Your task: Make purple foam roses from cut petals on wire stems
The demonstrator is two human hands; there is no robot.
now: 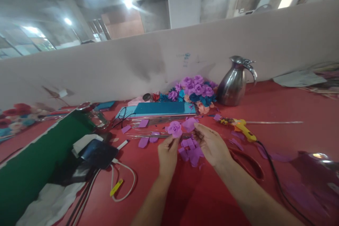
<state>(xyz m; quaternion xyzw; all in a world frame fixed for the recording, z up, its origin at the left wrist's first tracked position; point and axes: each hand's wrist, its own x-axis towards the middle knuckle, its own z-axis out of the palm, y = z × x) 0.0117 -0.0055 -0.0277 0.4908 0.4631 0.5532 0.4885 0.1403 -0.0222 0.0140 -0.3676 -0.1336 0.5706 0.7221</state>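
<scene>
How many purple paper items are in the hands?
2: a layered, rose-shaped purple paper flower in the bare left hand, and a separate purple paper petal in the bare right hand. Small pieces could be hidden behind the hands.

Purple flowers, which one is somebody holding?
The single purple flower in the left hand. The other purple flowers are heaped beside the metal jug, with no hands on them.

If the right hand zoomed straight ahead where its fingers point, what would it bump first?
Probably the purple flower in the left hand: the right hand points roughly that way, with a purple petal leading. Depth is unclear, so it might slip past.
</scene>
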